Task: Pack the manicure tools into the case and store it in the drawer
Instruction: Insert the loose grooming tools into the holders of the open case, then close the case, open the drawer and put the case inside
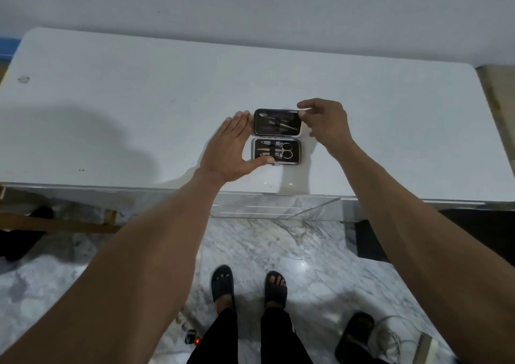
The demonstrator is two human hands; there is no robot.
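A small black manicure case (277,136) lies open on the white tabletop (139,113), near its front edge. Its far half (277,122) holds thin metal tools. Its near half (276,151) holds scissors, clippers and a pointed tool. My left hand (232,147) rests at the case's left side, fingers flat along the far half and thumb touching the near half's front left corner. My right hand (324,122) pinches the far half's right top corner between thumb and forefinger.
Below the tabletop's front edge, a marble-patterned drawer front (278,205) shows. My feet in dark sandals (248,285) stand on the marble floor. A power strip (185,327), a spare sandal (355,336) and cables (395,336) lie on the floor.
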